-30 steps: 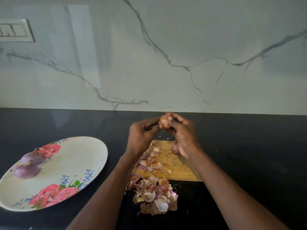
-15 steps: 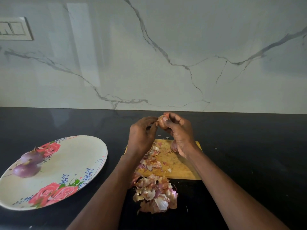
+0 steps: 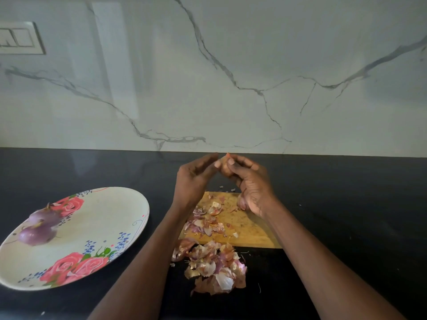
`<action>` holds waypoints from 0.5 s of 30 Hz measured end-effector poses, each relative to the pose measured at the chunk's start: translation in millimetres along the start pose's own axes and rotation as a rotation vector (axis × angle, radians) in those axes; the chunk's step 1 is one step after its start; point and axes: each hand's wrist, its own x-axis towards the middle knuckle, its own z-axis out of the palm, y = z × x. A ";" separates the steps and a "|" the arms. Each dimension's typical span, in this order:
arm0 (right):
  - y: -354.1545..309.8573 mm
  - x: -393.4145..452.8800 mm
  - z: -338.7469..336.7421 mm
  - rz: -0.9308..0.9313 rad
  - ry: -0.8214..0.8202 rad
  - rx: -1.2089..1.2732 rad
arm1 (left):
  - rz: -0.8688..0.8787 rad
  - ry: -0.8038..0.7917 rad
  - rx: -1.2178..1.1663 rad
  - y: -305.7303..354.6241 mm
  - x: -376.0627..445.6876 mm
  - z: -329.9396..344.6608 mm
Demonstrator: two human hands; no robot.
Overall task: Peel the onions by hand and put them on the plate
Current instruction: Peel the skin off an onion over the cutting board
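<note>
Two hands meet above the far edge of a wooden cutting board [image 3: 242, 225], raised over the black table [image 3: 346, 204]. The right hand [image 3: 250, 181] curls its thumb and fingers round a small onion [image 3: 223, 166], which is mostly hidden; only a pale brownish patch and a thin orange tip show. That tip points up and away from the person, toward the wall, so the onion's long axis seems to run roughly upright, though motion blur makes this uncertain. The left hand [image 3: 193, 179] is beside it with fingers bent, its fingertips [image 3: 216, 163] reaching the onion's left side; blur hides whether they pinch any skin or only touch.

Well to the left, an oval plate [image 3: 108, 218] with pink roses and blue sprigs lies on the table. Near its far left rim lie two peeled onions [image 3: 39, 225], purple and touching each other, their stem ends pointing up.

Scraps of onion skin [image 3: 208, 218] litter the left half of the board, and a bigger heap of peelings [image 3: 212, 266] lies on the table just in front of the board's near edge.

Behind the table stands a white marble wall [image 3: 231, 65] with grey veins, and a switch plate [image 3: 20, 38] is at its upper left.
</note>
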 end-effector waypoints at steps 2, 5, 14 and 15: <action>0.6 -2.2 -1.0 -0.001 -0.013 -0.030 | -0.022 -0.088 -0.048 1.9 -1.0 2.5; 3.0 -3.2 -0.1 -0.013 -0.052 -0.068 | -0.038 -0.035 -0.072 -0.5 -1.9 3.8; 10.0 -8.6 2.6 0.025 -0.235 -0.214 | 0.077 0.214 0.082 -6.8 -7.1 5.8; 10.5 -8.8 3.5 0.017 -0.229 -0.231 | 0.079 0.227 0.092 -5.4 -7.1 5.6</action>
